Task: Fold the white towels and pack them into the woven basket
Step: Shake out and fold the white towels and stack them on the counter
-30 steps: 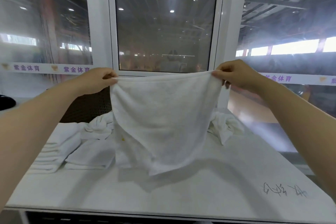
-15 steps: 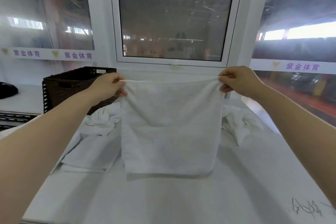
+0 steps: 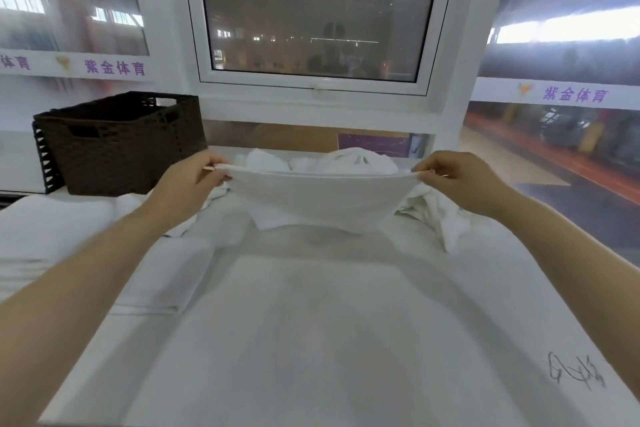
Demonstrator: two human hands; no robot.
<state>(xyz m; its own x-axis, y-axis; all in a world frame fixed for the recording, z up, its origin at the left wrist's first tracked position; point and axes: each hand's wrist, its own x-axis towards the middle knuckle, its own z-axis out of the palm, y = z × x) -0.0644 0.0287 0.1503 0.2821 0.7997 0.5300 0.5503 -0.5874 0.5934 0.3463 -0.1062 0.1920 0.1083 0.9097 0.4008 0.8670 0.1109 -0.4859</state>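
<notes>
Both grips, left hand (image 3: 187,184) and right hand (image 3: 457,180), pinching soft white towel (image 3: 322,201) (sagging, terry) corners.

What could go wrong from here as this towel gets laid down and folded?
1. The left hand and right hand pinch only the held towel at its top corners; its middle sags, so it may land creased or skewed.
2. Crumpled towels lie just behind it and beside the right hand; the hanging edge could snag or drag them.
3. The woven basket stands far left, behind folded towels, which a careless reach could disturb.
</notes>
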